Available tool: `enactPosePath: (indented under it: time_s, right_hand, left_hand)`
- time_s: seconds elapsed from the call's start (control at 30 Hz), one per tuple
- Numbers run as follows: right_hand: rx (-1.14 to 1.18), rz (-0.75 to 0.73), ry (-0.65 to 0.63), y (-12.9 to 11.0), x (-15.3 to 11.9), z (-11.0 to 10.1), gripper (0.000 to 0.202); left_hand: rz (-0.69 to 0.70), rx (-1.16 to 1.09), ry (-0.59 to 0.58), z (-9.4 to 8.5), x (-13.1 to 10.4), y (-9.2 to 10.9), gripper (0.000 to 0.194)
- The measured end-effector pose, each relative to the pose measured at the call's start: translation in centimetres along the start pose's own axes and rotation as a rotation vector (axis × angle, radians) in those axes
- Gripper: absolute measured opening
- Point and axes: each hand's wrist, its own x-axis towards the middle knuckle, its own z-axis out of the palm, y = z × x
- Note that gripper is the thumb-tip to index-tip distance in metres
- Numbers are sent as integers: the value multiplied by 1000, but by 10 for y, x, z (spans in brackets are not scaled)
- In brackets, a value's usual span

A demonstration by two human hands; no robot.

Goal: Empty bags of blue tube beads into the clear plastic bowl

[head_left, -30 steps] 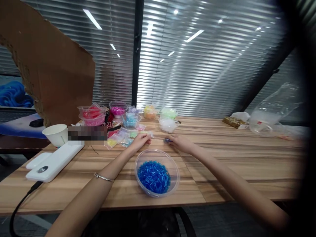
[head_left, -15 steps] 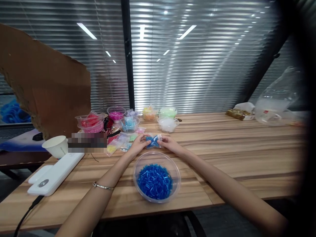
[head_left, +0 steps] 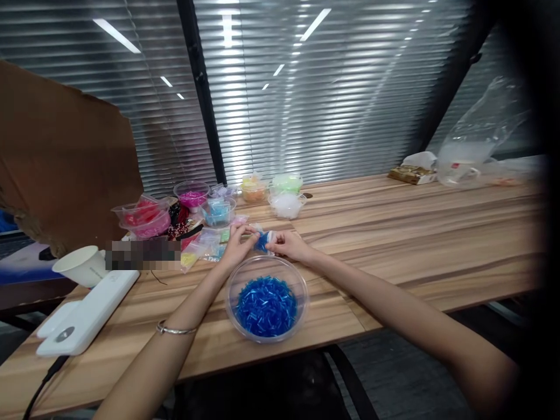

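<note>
A small clear bag of blue pieces (head_left: 261, 241) is held between both hands, just beyond a round clear bowl (head_left: 301, 291). My left hand (head_left: 238, 244) pinches the bag's left side, and my right hand (head_left: 286, 245) grips its whitish right edge. Fingers cover much of the bag. Short shiny blue tubes (head_left: 266, 306) fill the bottom of the bowl. To the left of my left hand lie flat clear bags (head_left: 205, 242) with yellow and light blue contents.
Tubs of pink (head_left: 151, 221), magenta, light blue, orange, green and white pieces stand behind. At left are a paper cup (head_left: 83, 263), a white device (head_left: 90, 315) and cardboard (head_left: 65, 151). A tissue pack (head_left: 411, 174) and plastic bag (head_left: 466, 151) sit back right.
The view has shifted and tilted, so the table items appear further left and higher. Both hands have come closer together on the bag, and less of it shows.
</note>
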Motion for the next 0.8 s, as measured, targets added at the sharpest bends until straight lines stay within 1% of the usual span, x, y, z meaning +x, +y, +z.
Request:
enactPosePath:
  time_s: [0.03, 0.13, 0.2, 0.37, 0.47, 0.53, 0.6, 0.8]
  right_hand:
    - [-13, -9, 14, -1, 0, 2, 38]
    - [-46, -22, 53, -3, 0, 8, 38]
    - [-75, -25, 65, -4, -1, 11, 39]
    - [-200, -62, 44, -7, -10, 17, 34]
    - [-268, -82, 44, -10, -14, 18, 29]
    - [-296, -82, 59, -11, -15, 18, 30]
    - [-315, -83, 71, -11, -15, 17, 32]
    - [-330, -92, 68, -9, -13, 15, 34]
  left_hand:
    - [13, 14, -19, 0, -1, 3, 30]
    - [30, 34, -141, 2, -3, 11, 41]
    - [35, 38, -193, 3, -4, 14, 39]
    - [51, 29, -268, 2, -6, 18, 32]
    - [63, -14, -356, 0, -8, 19, 31]
    - [70, -46, -412, -1, -8, 18, 30]
    - [73, -61, -433, -1, -8, 17, 30]
    - [58, -61, -397, 3, -6, 12, 28]
